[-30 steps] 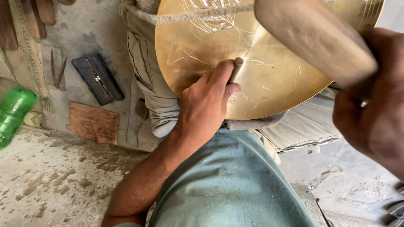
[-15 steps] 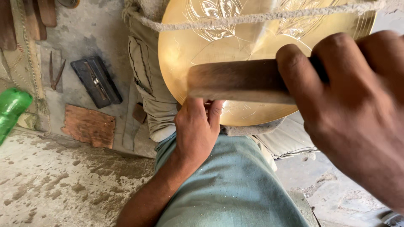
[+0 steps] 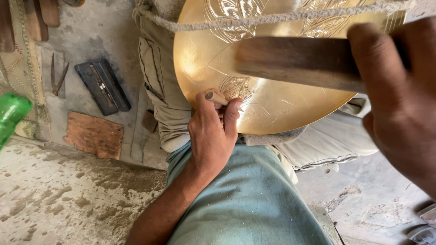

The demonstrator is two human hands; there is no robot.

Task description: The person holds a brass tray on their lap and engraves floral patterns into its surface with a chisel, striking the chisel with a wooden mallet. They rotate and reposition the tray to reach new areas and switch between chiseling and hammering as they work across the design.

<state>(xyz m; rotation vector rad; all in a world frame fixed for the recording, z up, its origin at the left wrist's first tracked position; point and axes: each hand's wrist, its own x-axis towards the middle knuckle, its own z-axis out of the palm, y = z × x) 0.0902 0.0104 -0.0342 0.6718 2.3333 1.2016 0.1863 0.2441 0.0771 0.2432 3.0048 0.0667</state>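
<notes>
A round brass plate (image 3: 272, 86), engraved with leaf patterns, rests tilted on the person's lap, with a rope (image 3: 272, 19) stretched across its upper part. The left hand (image 3: 213, 131) sits at the plate's lower rim, fingers curled tight around a small chisel (image 3: 215, 96) whose tip meets the engraved surface. The right hand (image 3: 399, 100), close to the camera above the plate, is clenched around a wooden mallet (image 3: 295, 61). Left of the plate, on the rough concrete floor (image 3: 59, 199), lie a dark sharpening block (image 3: 102, 86), a rusty flat piece (image 3: 93, 134) and a green plastic bottle (image 3: 11, 115).
</notes>
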